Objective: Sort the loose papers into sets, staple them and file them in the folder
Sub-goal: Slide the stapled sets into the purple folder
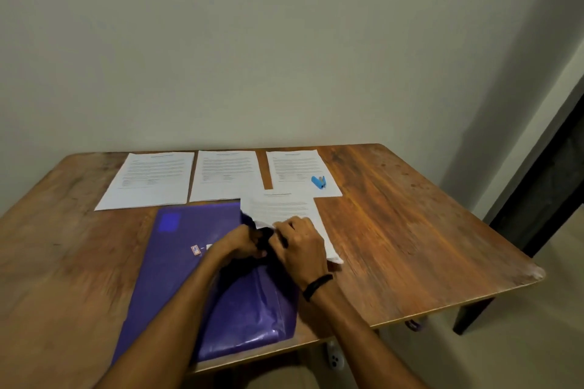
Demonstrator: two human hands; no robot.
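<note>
Well, from the head view, the only one there is, the person leans over the wooden table (395,215), and both hands meet near its middle, a little toward the near edge. The purple folder (186,249) lies left of centre by the near edge. Its long side runs from the near edge to the far edge with a slight lean, and its right-hand side looks lifted, with glossy plastic bulging there.

The left hand (245,243) sits at that lifted side with its grip closed. The fingers curl round the folder's raised edge, as far as the shadow lets me judge. The right hand (303,248), a black wristband (317,286) on its wrist, has its grip closed on the near-left part of a paper set (284,207). That set lies just right of the folder and touches it, its long axis running roughly near to far, alongside the folder's open side.

Along the far edge lie three more: a left set (148,180), a middle set (226,175) and a right set (297,167) with a blue stapler (318,182) resting on it. Whether any of them is stapled is too small to tell.

I'd call this the filing step. The sheets lie to the right of the folder's mouth, so they must travel leftward, long edge first. The right hand is nearer the paper — the left is nearer the folder, and it looks placed to keep the mouth open.
</note>
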